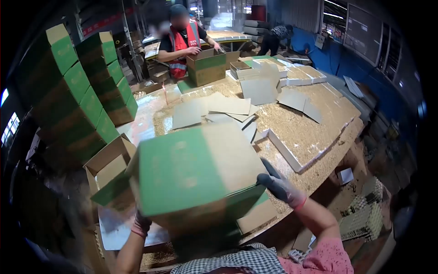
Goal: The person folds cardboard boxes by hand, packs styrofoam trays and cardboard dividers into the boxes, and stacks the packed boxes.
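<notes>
A closed green-and-brown cardboard box [182, 171] is held up in front of me between my two hands, tilted and slightly blurred. My right hand [282, 186], in a grey-coated glove, grips its right edge near the lower corner. Low on the box's left side is my left hand [142, 223], also gloved, with its fingers mostly hidden by the box. Beneath the box, a brown cardboard flap [258, 215] lies at the table's near edge. An open cardboard box [112, 169] stands just to the left.
Tall stacks of green boxes [84, 91] rise at left. Loose grey cardboard sheets [230, 106] and a white frame strip [285, 150] lie on the table covered in grain-like material [315, 137]. Across it, a person in a red vest [182, 41] handles an open box [206, 68]. Egg-tray-like stacks [365, 214] sit lower right.
</notes>
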`<control>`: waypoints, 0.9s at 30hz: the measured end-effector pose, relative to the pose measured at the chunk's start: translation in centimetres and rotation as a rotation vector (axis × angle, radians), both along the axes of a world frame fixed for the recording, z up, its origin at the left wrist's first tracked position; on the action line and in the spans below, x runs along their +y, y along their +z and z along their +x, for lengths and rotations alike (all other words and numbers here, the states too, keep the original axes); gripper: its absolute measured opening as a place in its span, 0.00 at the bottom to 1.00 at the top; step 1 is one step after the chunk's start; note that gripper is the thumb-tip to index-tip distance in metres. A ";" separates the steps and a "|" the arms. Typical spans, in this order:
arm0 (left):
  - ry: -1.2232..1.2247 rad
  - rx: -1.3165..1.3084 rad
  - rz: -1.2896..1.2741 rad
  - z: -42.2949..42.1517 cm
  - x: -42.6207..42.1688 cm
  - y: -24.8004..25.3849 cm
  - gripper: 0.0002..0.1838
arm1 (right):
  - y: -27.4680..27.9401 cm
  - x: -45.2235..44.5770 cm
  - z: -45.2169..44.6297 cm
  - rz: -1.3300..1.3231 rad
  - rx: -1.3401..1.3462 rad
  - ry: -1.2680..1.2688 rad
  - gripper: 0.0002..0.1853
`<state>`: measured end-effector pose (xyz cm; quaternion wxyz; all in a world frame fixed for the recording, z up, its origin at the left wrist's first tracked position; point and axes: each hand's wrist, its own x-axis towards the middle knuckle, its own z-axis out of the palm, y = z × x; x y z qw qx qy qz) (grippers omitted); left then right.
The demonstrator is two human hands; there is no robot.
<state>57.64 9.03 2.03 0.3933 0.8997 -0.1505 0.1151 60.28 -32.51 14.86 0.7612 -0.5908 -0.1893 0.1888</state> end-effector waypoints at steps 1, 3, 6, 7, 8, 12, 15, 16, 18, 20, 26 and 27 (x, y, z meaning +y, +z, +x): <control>0.053 0.070 0.286 -1.0 -0.7 1.1 0.24 | 2.0 1.9 0.7 -0.355 -0.402 0.169 0.34; 0.102 0.186 -0.071 -1.9 -0.9 0.2 0.18 | 6.0 7.9 0.1 -0.773 -0.845 0.341 0.36; 0.215 0.089 -0.595 -3.3 -1.8 -0.3 0.18 | -1.4 18.4 -2.8 -0.849 -1.168 0.440 0.38; 0.232 0.042 -0.580 -4.2 -2.3 1.4 0.19 | -3.8 20.5 -4.3 -0.764 -1.185 0.502 0.37; 0.244 -0.003 -0.575 -4.9 -2.9 2.8 0.20 | -5.1 21.9 -5.1 -0.676 -1.197 0.568 0.35; 0.290 -0.126 -0.597 -6.2 -5.1 6.3 0.23 | -4.8 22.7 -4.9 -0.816 -1.043 0.724 0.29; 0.363 -0.052 -0.868 -5.2 -4.4 5.2 0.26 | -4.3 22.6 -1.9 -0.811 -0.933 0.918 0.38; 0.392 0.036 -0.661 -4.9 -2.8 4.2 0.28 | -4.4 21.7 -0.6 -0.634 -1.012 0.837 0.32; 0.430 0.199 -0.241 -3.8 -0.1 2.6 0.32 | 1.2 16.2 4.6 -0.518 -0.747 0.725 0.24; 0.471 0.270 -0.356 -3.2 0.0 2.9 0.33 | -7.0 11.4 12.6 -0.110 -0.587 0.054 0.16; 0.506 0.178 -0.410 0.6 -2.3 6.4 0.25 | -21.3 2.7 24.0 -0.579 0.036 0.176 0.16; 0.516 0.170 -0.399 0.9 -2.5 6.9 0.23 | -21.8 2.5 25.9 -0.573 0.014 0.003 0.17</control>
